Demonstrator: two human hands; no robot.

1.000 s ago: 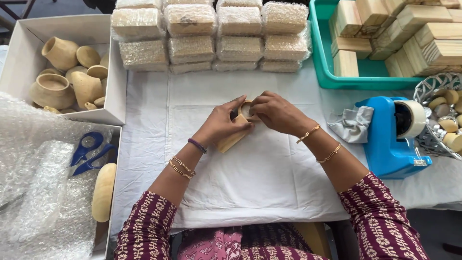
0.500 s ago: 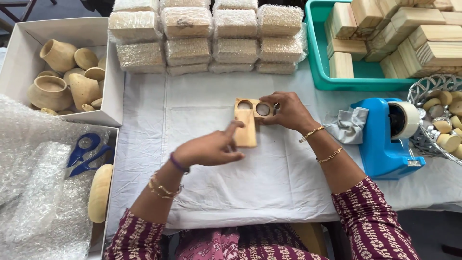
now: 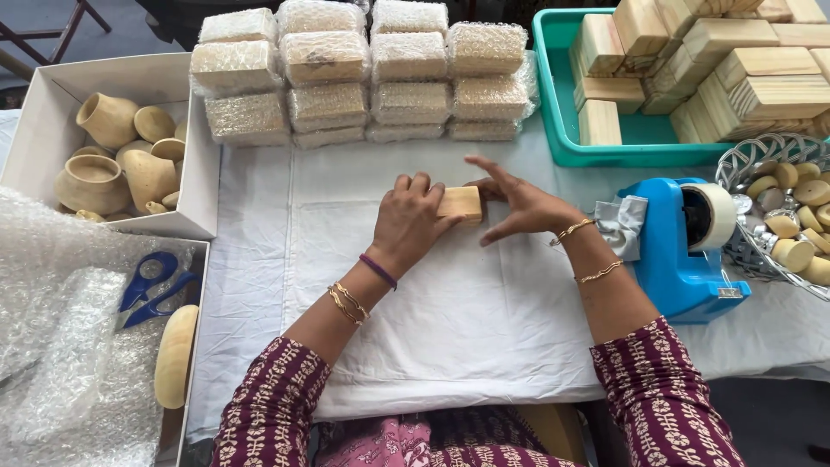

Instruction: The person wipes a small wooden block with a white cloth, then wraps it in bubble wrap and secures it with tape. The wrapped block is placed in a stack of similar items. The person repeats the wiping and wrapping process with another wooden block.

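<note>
Fingers [image 3: 413, 192] of the left hand [image 3: 406, 223] curl closed over the wooden block [image 3: 460, 203]; the right hand [image 3: 519, 205] touches its far end, fingers spread open, left of the blue tape dispenser [image 3: 683, 246].

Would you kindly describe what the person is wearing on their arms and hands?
Both arms wear maroon sleeves with a small pale printed pattern, reaching past the elbow. The left hand has a purple band and gold bangles at the wrist. The right hand has two thin gold chain bracelets. No gloves; no rings visible.
</note>
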